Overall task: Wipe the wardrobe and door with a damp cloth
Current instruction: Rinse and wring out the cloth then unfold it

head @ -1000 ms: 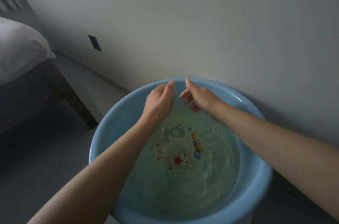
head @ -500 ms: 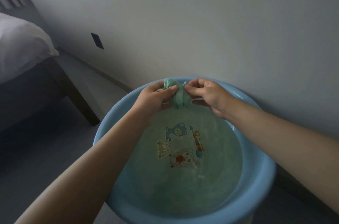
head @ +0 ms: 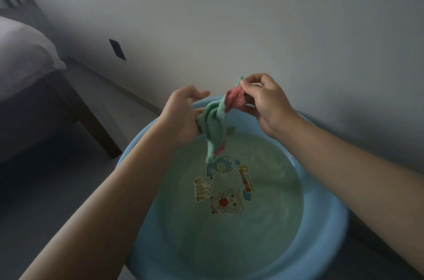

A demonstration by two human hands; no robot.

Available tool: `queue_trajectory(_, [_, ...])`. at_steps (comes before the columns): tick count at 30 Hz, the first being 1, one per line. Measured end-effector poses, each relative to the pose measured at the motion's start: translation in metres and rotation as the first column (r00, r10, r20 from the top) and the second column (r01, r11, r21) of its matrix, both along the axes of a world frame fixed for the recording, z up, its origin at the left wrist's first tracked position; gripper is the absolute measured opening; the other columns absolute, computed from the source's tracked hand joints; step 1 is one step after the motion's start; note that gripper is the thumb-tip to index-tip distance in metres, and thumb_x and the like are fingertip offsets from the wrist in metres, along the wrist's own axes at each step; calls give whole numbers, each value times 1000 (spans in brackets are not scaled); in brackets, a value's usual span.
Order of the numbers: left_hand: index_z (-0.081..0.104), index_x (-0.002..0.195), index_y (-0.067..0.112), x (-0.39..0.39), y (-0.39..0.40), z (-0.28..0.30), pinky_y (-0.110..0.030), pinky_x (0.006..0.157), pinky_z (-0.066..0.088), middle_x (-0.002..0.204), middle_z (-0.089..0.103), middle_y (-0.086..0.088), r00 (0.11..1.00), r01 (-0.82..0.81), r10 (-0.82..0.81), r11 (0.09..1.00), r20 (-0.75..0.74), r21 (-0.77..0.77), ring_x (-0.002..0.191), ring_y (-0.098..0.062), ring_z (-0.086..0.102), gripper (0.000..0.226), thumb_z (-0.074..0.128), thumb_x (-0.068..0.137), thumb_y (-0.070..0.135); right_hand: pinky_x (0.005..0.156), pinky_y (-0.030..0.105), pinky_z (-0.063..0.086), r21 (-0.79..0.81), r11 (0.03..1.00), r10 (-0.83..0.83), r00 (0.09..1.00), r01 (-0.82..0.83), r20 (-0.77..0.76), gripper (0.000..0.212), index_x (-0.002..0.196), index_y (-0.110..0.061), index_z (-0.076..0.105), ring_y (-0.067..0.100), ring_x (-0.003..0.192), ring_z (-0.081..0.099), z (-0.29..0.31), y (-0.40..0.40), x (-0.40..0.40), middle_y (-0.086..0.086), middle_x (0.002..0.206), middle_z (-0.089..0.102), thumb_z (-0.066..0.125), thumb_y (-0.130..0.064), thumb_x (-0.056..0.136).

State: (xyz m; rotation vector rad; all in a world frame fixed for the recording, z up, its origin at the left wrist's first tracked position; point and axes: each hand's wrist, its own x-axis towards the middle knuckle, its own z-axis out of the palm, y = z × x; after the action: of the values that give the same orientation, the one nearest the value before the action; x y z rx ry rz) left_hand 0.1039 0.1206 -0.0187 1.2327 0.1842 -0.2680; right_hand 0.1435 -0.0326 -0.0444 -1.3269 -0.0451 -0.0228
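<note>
- Basin (head: 325,229): light blue, round, holding cloudy water; cartoon decals (head: 223,188) show through on its bottom. It serves as the landmark for all positions below.
- Cloth (head: 215,119): green with a pink end, twisted into a loose rope and held in the air above the far rim of the basin. Its lower tip hangs just over the water; whether it touches the surface cannot be told.
- Left hand (head: 183,114): fingers curled round the green middle of the cloth, above the basin's far-left rim.
- Right hand (head: 266,101): thumb and fingertips pinch the pink upper end, higher than the left hand and above the far rim.
- Wall (head: 252,27): plain and pale, rising just behind the basin's far and right edges; a dark socket plate (head: 117,49) sits low on it, well left of the basin.
- Bed (head: 25,55): white bedding on a dark frame, left of the basin; one leg (head: 101,135) stands near the basin's left rim.
- Floor (head: 46,199): grey, open between the bed leg and the basin's near-left side.
</note>
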Motion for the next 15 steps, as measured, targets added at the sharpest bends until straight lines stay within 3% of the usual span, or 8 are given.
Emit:
queue_trajectory(2, [57,105,5,0,-1,-6,-27,63,53,80,65,-5,981,173,-191,944,37,282,67,-16,63,26,44,98,28,54,24,50,24,998,56,998,-57,32,19,79,-19,49,10,56,57,4,0,2,1,75,56,57,-10,94])
queue_trajectory(5, [66,102,10,5,-1,-16,-20,62,54,77,72,2,958,92,-218,849,186,520,69,-10,68,16,63,89,18,50,22,46,28,999,41,996,-44,83,21,78,-20,49,10,57,53,13,1,8,-1,74,54,57,-9,93])
queue_trajectory(8, [71,98,21,13,4,-10,-21,70,53,84,73,2,946,-40,-167,792,279,610,76,-10,69,15,71,82,18,51,22,42,99,994,32,999,-35,30,22,77,-21,50,11,55,50,22,2,13,-2,72,54,57,-9,93])
queue_trajectory(11, [68,104,12,13,2,16,-31,75,58,93,73,-9,975,76,-178,826,130,558,83,-21,70,26,73,79,15,53,23,43,172,984,62,993,-44,-101,16,82,-20,54,10,57,52,41,10,13,-2,74,56,55,-11,94])
queue_trajectory(13, [67,97,8,8,1,39,-39,83,57,97,72,-15,984,112,-172,811,52,574,88,-28,70,19,74,80,14,60,23,46,191,974,156,974,-123,-165,1,92,-19,57,12,68,59,59,15,7,-1,80,61,58,-20,93])
queue_trajectory(15, [67,94,7,5,3,66,-45,88,55,99,71,-18,987,128,-163,809,9,574,91,-30,69,21,76,80,19,75,29,47,142,968,237,944,-209,-229,33,106,-19,58,17,85,63,81,16,3,2,94,66,67,-34,78])
